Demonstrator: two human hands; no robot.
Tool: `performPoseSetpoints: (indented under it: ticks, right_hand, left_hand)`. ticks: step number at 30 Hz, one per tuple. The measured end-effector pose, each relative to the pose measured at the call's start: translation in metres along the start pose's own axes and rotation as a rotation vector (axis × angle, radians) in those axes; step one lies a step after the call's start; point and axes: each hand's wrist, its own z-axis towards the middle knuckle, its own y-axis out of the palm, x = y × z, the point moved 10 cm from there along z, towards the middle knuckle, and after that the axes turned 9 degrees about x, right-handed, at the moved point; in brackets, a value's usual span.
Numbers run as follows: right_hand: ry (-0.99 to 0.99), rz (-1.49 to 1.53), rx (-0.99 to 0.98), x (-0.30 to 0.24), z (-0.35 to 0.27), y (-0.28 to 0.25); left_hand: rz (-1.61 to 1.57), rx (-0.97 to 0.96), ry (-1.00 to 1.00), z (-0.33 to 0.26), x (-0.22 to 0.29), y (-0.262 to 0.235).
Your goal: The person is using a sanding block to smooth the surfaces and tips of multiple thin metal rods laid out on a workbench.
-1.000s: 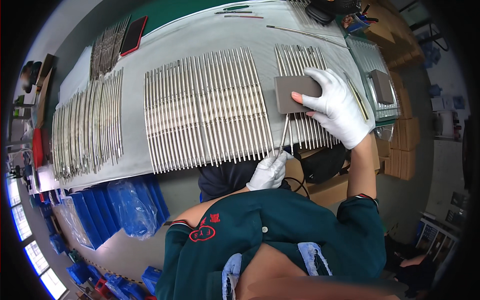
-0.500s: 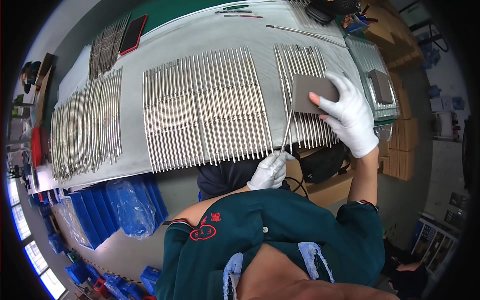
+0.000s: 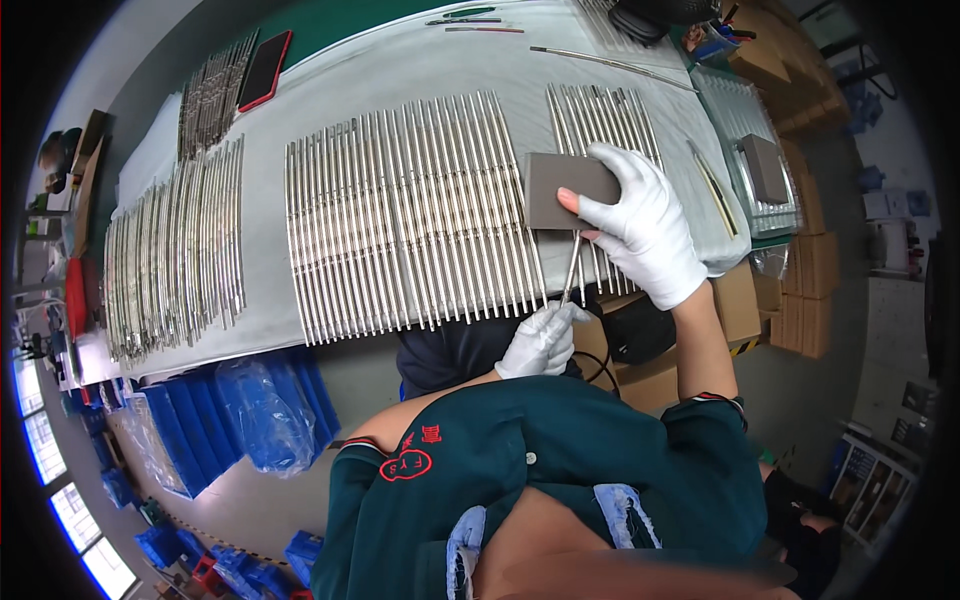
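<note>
In my gloved right hand (image 3: 650, 232) is a thick grey rectangular block (image 3: 550, 198) that looks like a sanding sponge, gripped with the thumb on its near face. The block lies over a thin metal rod (image 3: 573, 268), whose upper part it hides. My gloved left hand (image 3: 540, 342) pinches that rod's lower end at the table's front edge. A wide row of similar metal rods (image 3: 400, 210) lies side by side to the left of the block. More rods (image 3: 605, 112) lie beyond and under my right hand, partly covered by it.
Further rods (image 3: 180, 250) lie at the table's left, near a red-edged phone (image 3: 266, 70). A second grey block (image 3: 763, 168) rests on a clear ribbed tray (image 3: 715, 95) at the right. Blue bins (image 3: 190, 425) stand below the table's left front; cardboard boxes (image 3: 805, 280) stand at right.
My right hand has moved left with the grey block, uncovering a slim pointed tool and more table on the right. The left hand stays at the rod's lower end.
</note>
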Motion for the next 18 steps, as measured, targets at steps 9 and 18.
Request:
performPoseSetpoints:
  ticks: [9,18]
  right_hand:
    - [0.102,-0.032,-0.034,0.033,-0.024,-0.024]
    - [0.164,-0.221,-0.048,0.065,-0.034,-0.027]
  left_hand:
    - [0.011,0.034,-0.002,0.0,-0.001,-0.001]
    - [-0.009,0.044,-0.028,0.001,0.0,-0.003]
